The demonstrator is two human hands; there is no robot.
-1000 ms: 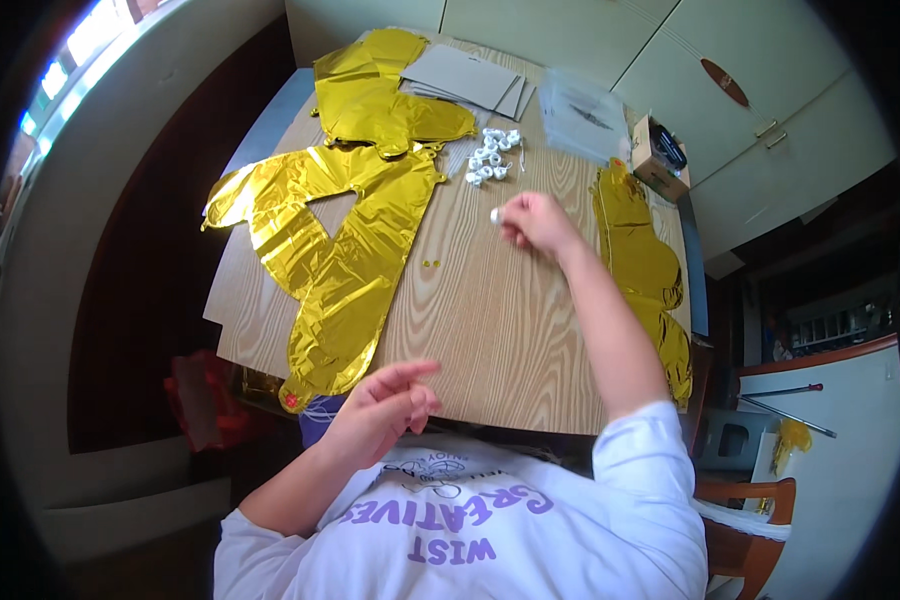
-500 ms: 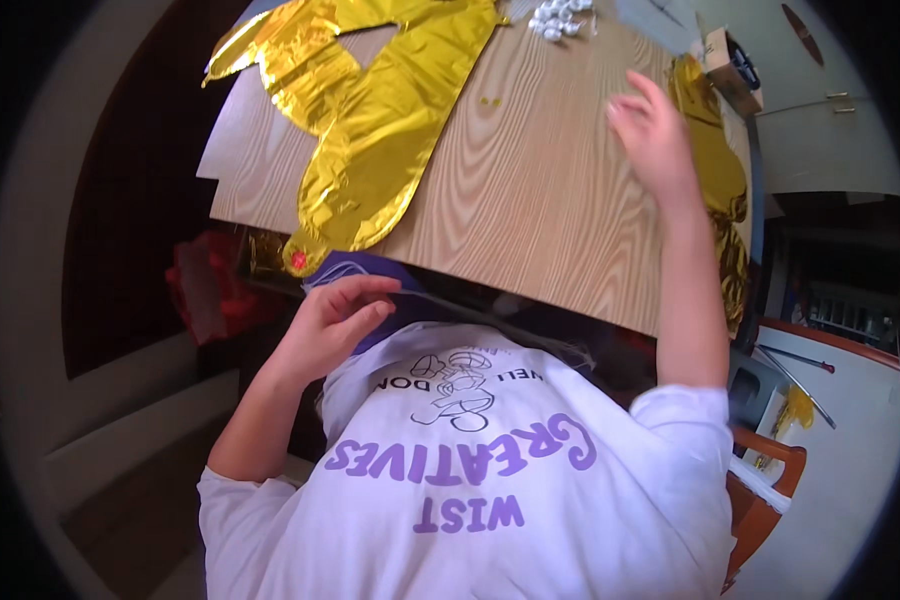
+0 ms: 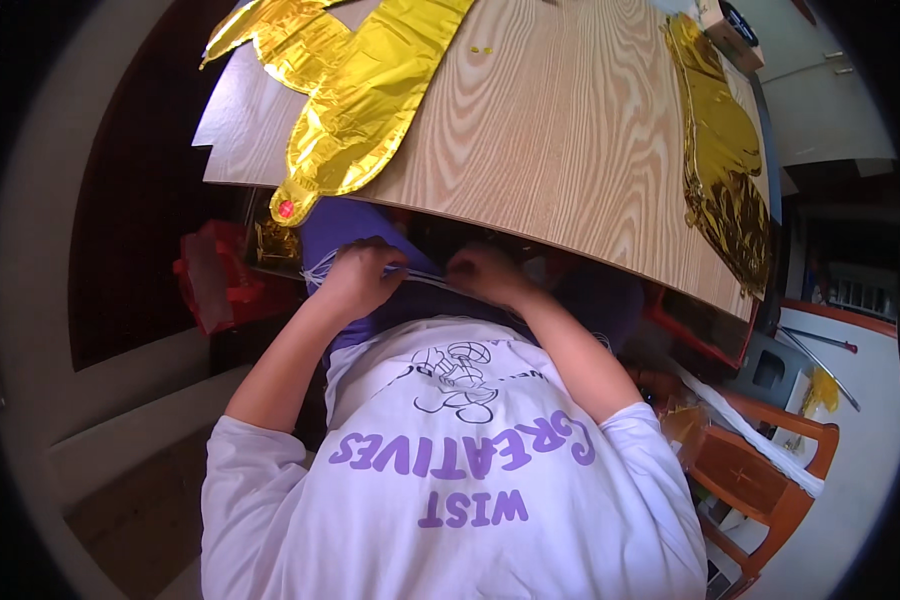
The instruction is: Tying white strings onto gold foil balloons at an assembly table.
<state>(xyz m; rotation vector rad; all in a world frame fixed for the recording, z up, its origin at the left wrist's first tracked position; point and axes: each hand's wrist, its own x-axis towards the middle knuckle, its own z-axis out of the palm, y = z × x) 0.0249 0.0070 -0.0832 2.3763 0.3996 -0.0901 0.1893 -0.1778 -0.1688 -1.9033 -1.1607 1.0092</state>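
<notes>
Holding strings point(image 3: 427, 277), left hand point(image 3: 360, 282) partly shadowed

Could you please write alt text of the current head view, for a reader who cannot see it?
A person's left hand holds pale strands that run toward the right hand, above purple cloth. Beyond, at left, a gold foil shape overhangs a wooden table.

Purple and black lettering point(image 3: 456, 452) on white shirt point(image 3: 450, 560)
</notes>
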